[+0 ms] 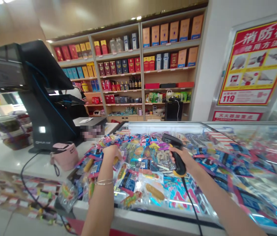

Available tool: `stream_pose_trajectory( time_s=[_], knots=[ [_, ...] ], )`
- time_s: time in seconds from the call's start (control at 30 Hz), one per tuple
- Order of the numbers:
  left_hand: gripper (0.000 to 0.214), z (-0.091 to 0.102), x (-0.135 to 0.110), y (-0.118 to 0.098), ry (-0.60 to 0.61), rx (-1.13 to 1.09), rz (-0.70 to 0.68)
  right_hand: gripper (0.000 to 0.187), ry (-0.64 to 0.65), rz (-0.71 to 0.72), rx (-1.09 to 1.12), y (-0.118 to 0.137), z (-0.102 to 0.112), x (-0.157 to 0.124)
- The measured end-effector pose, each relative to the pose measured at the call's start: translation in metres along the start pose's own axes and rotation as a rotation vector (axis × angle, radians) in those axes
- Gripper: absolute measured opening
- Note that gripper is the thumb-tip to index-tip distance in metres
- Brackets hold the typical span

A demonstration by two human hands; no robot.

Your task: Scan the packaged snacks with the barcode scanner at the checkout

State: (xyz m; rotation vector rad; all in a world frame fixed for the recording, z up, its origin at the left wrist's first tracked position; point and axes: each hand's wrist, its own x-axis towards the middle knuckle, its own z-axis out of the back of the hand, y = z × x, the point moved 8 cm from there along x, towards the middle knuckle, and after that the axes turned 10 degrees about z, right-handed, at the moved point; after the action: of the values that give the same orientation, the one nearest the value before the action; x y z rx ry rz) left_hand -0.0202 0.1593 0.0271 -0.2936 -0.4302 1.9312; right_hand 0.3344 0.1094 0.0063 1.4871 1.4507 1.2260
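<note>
My left hand grips the top of a strip of clear snack packets with sausage-like food inside, and the strip hangs down towards me. My right hand is closed around a black handheld barcode scanner with a yellow band at its base. The scanner's head points up and away, above a heap of colourful snack packets. Its black cable drops over the front of the glass-topped freezer, on which the heap lies.
A black point-of-sale terminal and a pink cap stand on the white counter to the left. Behind them, wooden shelves hold boxed liquor and bottles. A red-and-yellow fire hydrant sign hangs at the right.
</note>
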Motion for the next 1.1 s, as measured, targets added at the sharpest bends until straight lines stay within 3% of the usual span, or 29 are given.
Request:
stream_pose_trajectory(
  time_s=[0.1,0.23,0.37,0.5,0.6,0.77,1.1],
  knots=[
    [0.040,-0.014,-0.002,-0.005,0.110,-0.171,0.017,0.027,0.031,0.012,0.005,-0.007,0.003,-0.004],
    [0.031,-0.022,-0.012,-0.039,0.128,-0.453,-0.120,0.028,0.026,0.023,-0.034,-0.010,0.004,-0.008],
    [0.047,-0.042,-0.024,-0.074,0.250,-0.738,-0.162,0.028,0.015,0.046,-0.123,-0.012,-0.001,-0.010],
    [0.055,-0.058,-0.035,-0.090,0.471,-1.086,-0.150,0.029,0.081,0.079,-0.223,-0.014,-0.010,-0.014],
    [0.053,-0.056,-0.041,-0.091,0.620,-1.371,-0.120,0.031,0.111,0.096,-0.253,-0.014,-0.013,-0.014],
    [0.050,-0.047,-0.049,-0.093,0.657,-1.498,-0.131,0.031,0.118,0.103,-0.253,-0.012,-0.015,-0.015],
    [0.048,-0.050,-0.056,-0.101,0.647,-1.444,-0.124,0.028,0.133,0.157,-0.308,-0.010,-0.015,-0.014]
  ],
)
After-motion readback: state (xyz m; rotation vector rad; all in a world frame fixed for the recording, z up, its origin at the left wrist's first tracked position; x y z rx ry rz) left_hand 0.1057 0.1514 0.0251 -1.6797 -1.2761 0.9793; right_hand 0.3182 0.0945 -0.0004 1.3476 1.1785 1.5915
